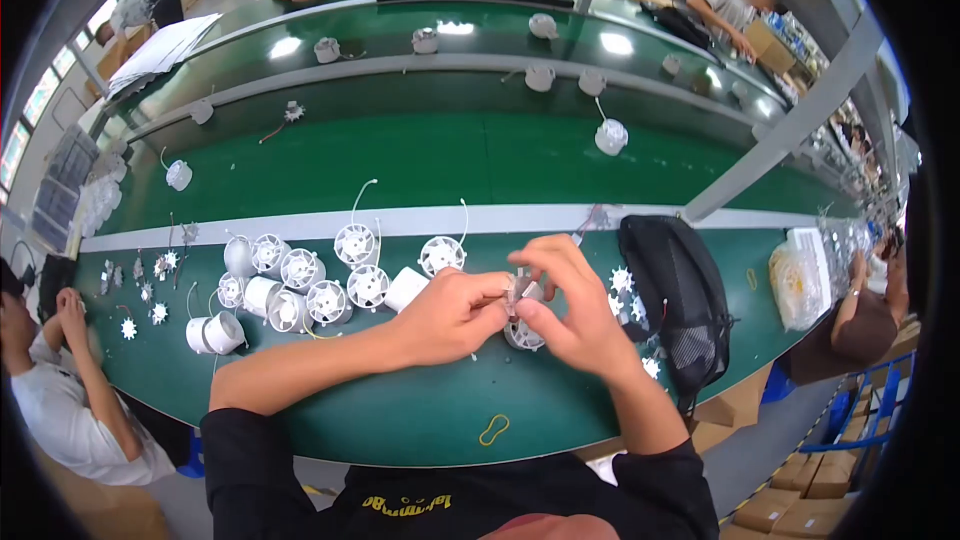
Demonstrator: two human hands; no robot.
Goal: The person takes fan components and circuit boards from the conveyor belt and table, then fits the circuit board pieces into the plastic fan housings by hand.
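Note:
My left hand and my right hand meet over the near side of the green workbench. Between their fingertips is a small greyish part, pinched from both sides and partly covered by the fingers. Just under it stands a white round fan housing, its top half hidden by my hands. To the left of my left hand, several white cylindrical fan housings stand or lie in a cluster, some with wires sticking up. Several small white star-shaped pieces lie right of my right hand.
A black mesh bag lies on the right. A yellow rubber band rests near the front edge. Behind a pale rail, white fan units sit on a green belt surface. Co-workers are at the left, right and far side.

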